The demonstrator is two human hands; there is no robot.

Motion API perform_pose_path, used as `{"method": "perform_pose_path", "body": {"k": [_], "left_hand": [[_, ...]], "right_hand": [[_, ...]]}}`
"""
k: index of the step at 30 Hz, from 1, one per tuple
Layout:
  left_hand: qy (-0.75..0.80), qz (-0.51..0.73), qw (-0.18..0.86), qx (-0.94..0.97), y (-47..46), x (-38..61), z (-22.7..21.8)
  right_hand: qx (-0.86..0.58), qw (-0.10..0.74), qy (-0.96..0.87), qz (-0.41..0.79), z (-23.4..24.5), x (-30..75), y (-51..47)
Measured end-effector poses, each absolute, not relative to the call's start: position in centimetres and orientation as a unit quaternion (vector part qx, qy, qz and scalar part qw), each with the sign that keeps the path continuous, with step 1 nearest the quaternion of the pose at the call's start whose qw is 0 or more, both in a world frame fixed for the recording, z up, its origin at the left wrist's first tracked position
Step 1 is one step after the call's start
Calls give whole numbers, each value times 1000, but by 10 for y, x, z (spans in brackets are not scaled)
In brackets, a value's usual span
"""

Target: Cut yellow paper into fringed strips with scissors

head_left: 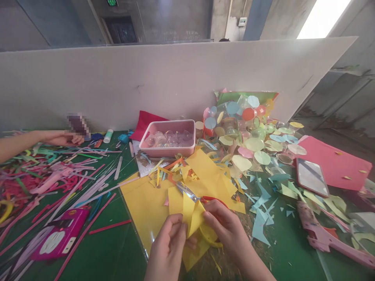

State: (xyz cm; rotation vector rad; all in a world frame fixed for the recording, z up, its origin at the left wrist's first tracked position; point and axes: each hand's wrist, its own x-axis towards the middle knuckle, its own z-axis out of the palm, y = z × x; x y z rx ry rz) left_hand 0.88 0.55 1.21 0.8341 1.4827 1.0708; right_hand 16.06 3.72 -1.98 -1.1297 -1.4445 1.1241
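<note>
Between my hands is a folded piece of yellow paper (195, 220). My left hand (169, 242) pinches its left side between thumb and fingers. At its right edge, my right hand (227, 224) is closed, the thumb pressed on the paper. Just beyond the fold are scissors (189, 192), metal blades pointing away to the left. Their red handle runs behind my right hand, which partly hides it; whether the fingers also hold it I cannot tell. Under my right hand shows a curved yellow loop (212, 236). More yellow sheets (140, 203) lie beneath.
A pink bin (166, 150) of clear plastic pieces stands ahead, beside piled paper discs (254, 144). A phone (312, 177) and pink glue gun (322, 238) lie right. Left are coloured strips (67, 179), a magenta box (63, 234) and another person's hand (68, 137). A pale board (117, 86) rises behind.
</note>
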Motion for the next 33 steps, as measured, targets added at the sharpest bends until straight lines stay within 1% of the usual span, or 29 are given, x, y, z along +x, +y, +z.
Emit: {"method": "perform_pose_path", "body": {"k": [2, 5, 7, 9, 12, 15, 17, 19, 22, 25, 28, 33], "left_hand": [[625, 452, 531, 352, 6, 9, 12], [626, 469, 547, 299, 9, 8, 11], [611, 474, 579, 259, 12, 8, 13], [596, 468, 607, 240, 13, 8, 14], [591, 453, 627, 231, 14, 8, 17], [579, 445, 639, 241, 13, 7, 16], [584, 444, 632, 250, 11, 8, 14], [593, 442, 615, 273, 9, 8, 11], [594, 441, 587, 328, 6, 8, 6], [618, 439, 547, 354, 3, 9, 7], [647, 442, 512, 352, 0, 13, 13], [615, 439, 537, 376, 0, 20, 22]], "right_hand": [[-464, 484, -586, 456, -20, 160, 38], [-423, 490, -628, 432, -16, 165, 36], [-392, 464, -680, 410, -11, 172, 34], [-377, 412, -741, 373, -3, 179, 30], [-374, 349, -811, 285, 5, 187, 28], [-355, 343, -846, 202, 4, 190, 30], [-349, 361, -843, 193, -3, 190, 32], [-365, 392, -813, 227, -11, 187, 34], [-414, 427, -733, 330, -19, 179, 35], [-448, 422, -653, 441, -16, 170, 36], [-467, 415, -603, 495, -9, 164, 37], [-482, 412, -529, 564, -13, 159, 36]]}}
